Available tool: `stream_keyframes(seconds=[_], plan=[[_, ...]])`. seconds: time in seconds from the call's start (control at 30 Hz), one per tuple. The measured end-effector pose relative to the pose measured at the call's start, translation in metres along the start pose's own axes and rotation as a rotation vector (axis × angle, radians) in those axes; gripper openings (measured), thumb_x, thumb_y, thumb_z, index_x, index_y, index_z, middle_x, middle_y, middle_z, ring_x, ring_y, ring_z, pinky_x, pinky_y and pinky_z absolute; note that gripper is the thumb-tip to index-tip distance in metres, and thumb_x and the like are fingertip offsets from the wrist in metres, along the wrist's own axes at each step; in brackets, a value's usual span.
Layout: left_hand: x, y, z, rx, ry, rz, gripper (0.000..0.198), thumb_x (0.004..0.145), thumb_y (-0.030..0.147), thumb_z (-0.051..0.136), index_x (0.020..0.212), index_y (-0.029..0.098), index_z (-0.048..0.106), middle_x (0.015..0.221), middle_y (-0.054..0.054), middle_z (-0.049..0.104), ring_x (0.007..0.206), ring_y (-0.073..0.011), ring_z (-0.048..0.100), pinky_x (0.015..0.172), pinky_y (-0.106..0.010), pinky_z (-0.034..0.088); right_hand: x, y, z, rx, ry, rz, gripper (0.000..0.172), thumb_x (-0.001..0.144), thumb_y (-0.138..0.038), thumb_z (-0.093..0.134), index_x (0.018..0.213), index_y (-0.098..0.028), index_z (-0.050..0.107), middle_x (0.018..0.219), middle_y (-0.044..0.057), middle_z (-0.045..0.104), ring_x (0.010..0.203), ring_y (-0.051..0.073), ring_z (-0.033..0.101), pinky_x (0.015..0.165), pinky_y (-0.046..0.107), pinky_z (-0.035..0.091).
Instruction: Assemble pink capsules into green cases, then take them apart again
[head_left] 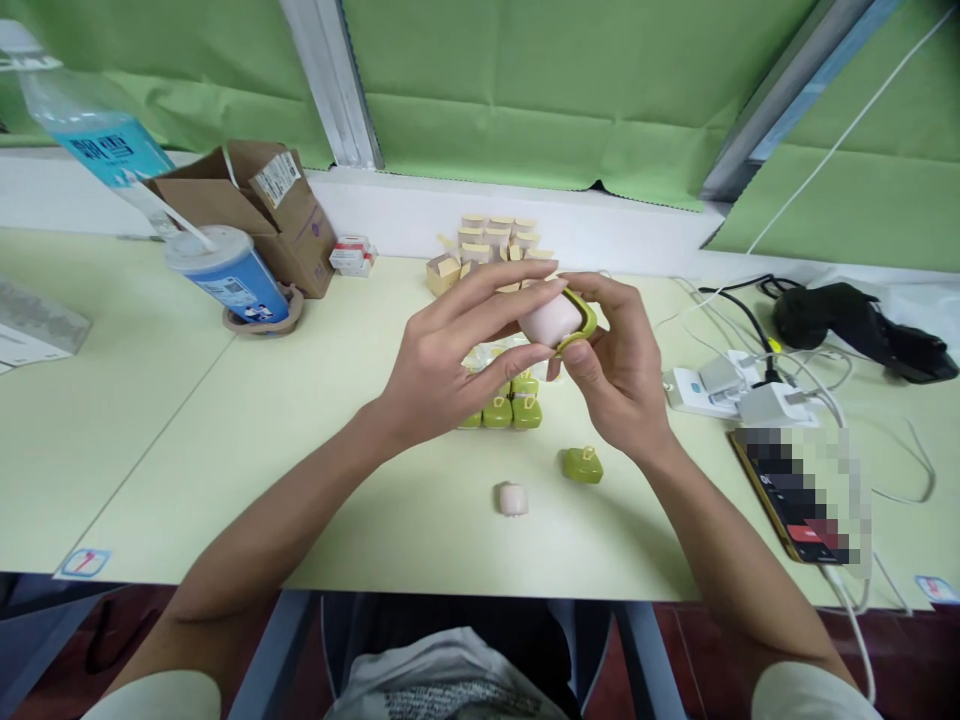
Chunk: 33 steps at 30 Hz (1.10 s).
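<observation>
A printed grey shirt (450, 680) and two pale sleeves (165, 695) are seen closest, along the lower edge, and from the sleeves both forearms are stretched out. By the left hand (439, 365), its fingers long and only slightly bent, a pale pink piece (547, 320) is pinched between fingertips and thumb. By the right hand (622, 375), more tightly curled, a green cover (589, 325) is held around that piece's right end (whether it is fully seated cannot be told). Both are raised above the table (360, 530), whose pale top is crossed by a seam at left. It is backed by a white ledge and green blinds (570, 90). Below the hands, a loose green piece (583, 465) and a small pale piece (514, 499) are set apart. Beyond, grouped green pieces (497, 412) and small open cartons (495, 240) are partly hidden by the left hand. At left, a bottle (112, 145), a cardboard box (300, 235) and a blue cup (240, 285) are crowded together; at right, a phone (787, 500) is placed near a power strip (697, 392).
</observation>
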<state>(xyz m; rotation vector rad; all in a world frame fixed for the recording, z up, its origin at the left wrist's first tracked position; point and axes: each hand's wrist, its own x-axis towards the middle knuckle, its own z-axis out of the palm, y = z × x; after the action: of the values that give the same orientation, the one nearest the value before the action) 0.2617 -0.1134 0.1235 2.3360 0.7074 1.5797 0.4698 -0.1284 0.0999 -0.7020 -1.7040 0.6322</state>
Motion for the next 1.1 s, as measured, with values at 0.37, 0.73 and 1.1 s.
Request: stream_keyframes(seconds=[0.37,0.73,1.1], plan=[[-0.004,-0.008,0.013,0.162,0.040,0.132,0.030,0.099,0.050,0.078,0.120,0.030,0.075,0.140,-0.007,0.076,0.142,-0.0345,0.068,0.108,-0.061,0.066,0.009,0.008,-0.009,0.185,0.097,0.114,0.038,0.101,-0.060,0.073,0.127,-0.031,0.070,0.122,0.004,0.076,0.094,0.019,0.080,0.083,0.036,0.070],[-0.004,0.009,0.017,0.147,0.055,0.116,0.039,0.099,0.037,0.073,0.137,0.030,0.068,0.124,-0.008,0.079,0.138,-0.0330,0.067,0.115,-0.057,0.059,0.010,-0.001,-0.010,0.303,0.121,0.338,0.048,0.094,-0.070,0.077,0.119,-0.031,0.065,0.109,0.000,0.075,0.100,0.021,0.080,0.089,0.040,0.072],[-0.004,-0.002,0.007,0.077,0.216,-0.057,0.010,0.098,0.020,0.069,0.104,0.022,0.076,0.092,-0.003,0.077,0.080,-0.0170,0.073,0.078,-0.035,0.065,0.021,0.006,-0.072,-0.317,-0.268,0.465,0.046,0.090,-0.047,0.088,0.130,-0.027,0.075,0.122,0.008,0.074,0.082,0.021,0.074,0.074,0.038,0.063]])
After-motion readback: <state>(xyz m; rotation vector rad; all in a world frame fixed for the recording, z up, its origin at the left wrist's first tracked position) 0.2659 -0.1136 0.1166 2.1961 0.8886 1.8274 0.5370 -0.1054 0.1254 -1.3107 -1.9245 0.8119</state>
